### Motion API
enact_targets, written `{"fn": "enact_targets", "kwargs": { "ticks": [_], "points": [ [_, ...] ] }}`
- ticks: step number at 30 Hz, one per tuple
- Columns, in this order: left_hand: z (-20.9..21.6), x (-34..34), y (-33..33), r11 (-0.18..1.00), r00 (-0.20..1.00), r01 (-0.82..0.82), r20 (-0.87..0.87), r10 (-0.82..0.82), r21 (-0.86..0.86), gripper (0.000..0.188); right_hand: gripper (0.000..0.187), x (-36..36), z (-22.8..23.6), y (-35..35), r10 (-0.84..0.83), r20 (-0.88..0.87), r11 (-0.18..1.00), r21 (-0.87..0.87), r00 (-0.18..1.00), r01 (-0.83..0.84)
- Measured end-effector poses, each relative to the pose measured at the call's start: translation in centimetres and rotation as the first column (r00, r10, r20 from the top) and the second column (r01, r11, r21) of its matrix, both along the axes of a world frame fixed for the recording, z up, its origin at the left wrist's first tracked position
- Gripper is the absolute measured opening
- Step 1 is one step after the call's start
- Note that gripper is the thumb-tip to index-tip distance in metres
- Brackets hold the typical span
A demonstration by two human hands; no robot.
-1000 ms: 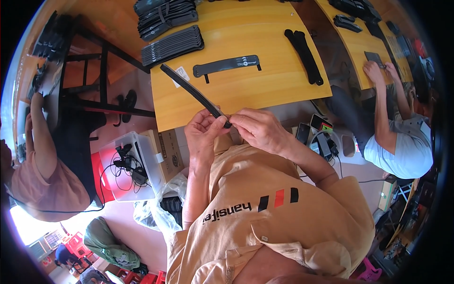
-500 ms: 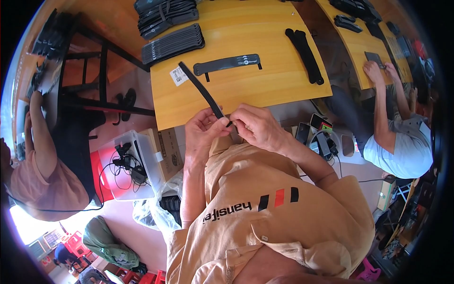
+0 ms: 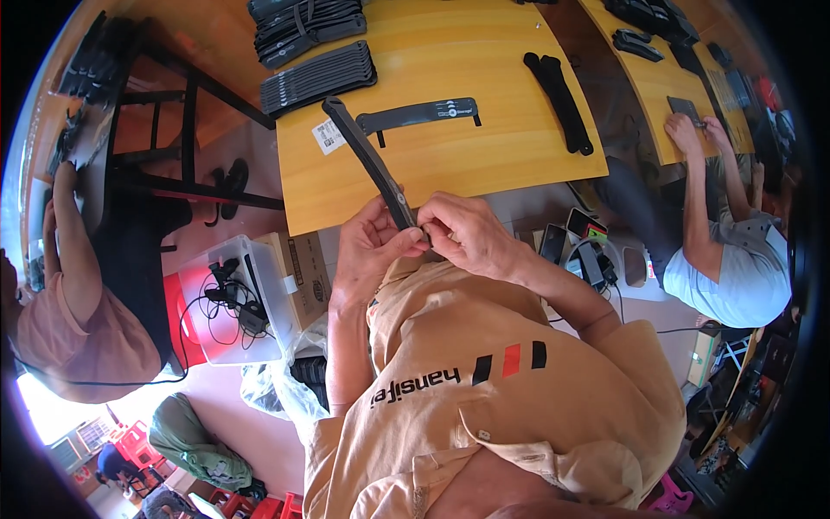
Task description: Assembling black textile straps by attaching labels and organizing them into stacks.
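A long black strap (image 3: 367, 156) with a rounded far end slants up over the near edge of the table. My left hand (image 3: 372, 246) grips its near end between thumb and fingers. Close beside it, my right hand (image 3: 467, 232) pinches the tip of that same end; its fingers hide the exact spot. Past the strap lies a dark grey strap (image 3: 419, 116) with a pale print and two small black tabs showing below it. A white label (image 3: 328, 137) sits partly behind the held strap.
On the yellow table (image 3: 493, 164) are a row of stacked straps (image 3: 318, 80), a bundle (image 3: 307, 30) behind them, and a pair of black straps (image 3: 560, 104) at right. A plastic bin with cables (image 3: 238, 303) stands lower left. Co-workers sit on both sides.
The held strap has turned so more of its broad, printed face shows. Both hands remain at its near end with only slight movement.
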State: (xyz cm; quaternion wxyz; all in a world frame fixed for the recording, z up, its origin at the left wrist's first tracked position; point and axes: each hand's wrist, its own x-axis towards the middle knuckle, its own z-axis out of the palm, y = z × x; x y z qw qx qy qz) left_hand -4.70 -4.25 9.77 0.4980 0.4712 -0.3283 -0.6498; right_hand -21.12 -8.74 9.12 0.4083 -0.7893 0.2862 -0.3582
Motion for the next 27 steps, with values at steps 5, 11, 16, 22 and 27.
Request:
{"fn": "enact_targets", "kwargs": {
  "ticks": [5,11,16,22,27],
  "points": [
    [1.0,-0.2,0.5,0.997,0.952,-0.069,0.297,0.077,-0.038,0.032,0.013,-0.1,0.9,0.3,-0.055,0.002,0.998,-0.031,0.999,0.055],
    [1.6,0.1,1.8,0.998,0.769,0.002,0.639,0.036,-0.059,0.021,0.013,0.1,1.3,0.9,-0.009,0.025,1.0,0.021,1.0,0.008],
    [1.8,0.4,1.8,0.994,0.792,0.106,0.604,-0.094,0.016,0.029,0.008,0.5,1.3,1.1,0.012,0.072,0.987,0.158,0.997,-0.023],
    [1.8,0.1,2.2,0.991,0.869,0.137,0.48,-0.116,-0.009,0.023,0.004,0.4,0.9,1.2,0.015,0.087,0.929,0.367,0.996,-0.046],
    [1.3,0.4,2.3,0.99,0.919,0.142,0.368,-0.139,0.018,0.021,0.001,-0.2,-0.2,0.4,0.099,0.143,0.86,0.485,0.985,-0.157]
  ]
}}
